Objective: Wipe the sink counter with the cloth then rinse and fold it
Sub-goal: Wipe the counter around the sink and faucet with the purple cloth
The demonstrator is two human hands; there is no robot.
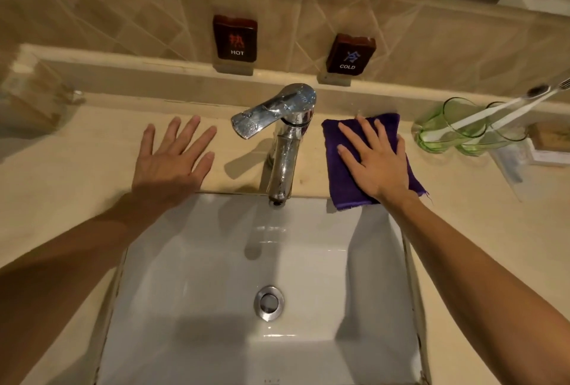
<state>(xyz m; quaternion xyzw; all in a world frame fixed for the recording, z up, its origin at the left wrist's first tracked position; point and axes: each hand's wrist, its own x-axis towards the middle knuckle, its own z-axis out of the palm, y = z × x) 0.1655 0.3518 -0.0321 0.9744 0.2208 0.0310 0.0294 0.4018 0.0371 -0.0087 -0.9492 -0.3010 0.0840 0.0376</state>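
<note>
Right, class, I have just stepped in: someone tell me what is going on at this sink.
A person is wiping the counter behind a white sink. The right hand lies flat, fingers spread, on a folded purple cloth to the right of the chrome tap. The left hand is open and bare on the counter to the left of the tap. No water is seen running from the spout. Two green glasses with toothbrushes stand further right.

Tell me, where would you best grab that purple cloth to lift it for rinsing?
Probably the near edge of the folded purple terry cloth, coming from the white ceramic sink side. That edge slightly overhangs the basin rim, so fingers can slip beneath; elsewhere it lies flat on the counter under the right hand.
</note>
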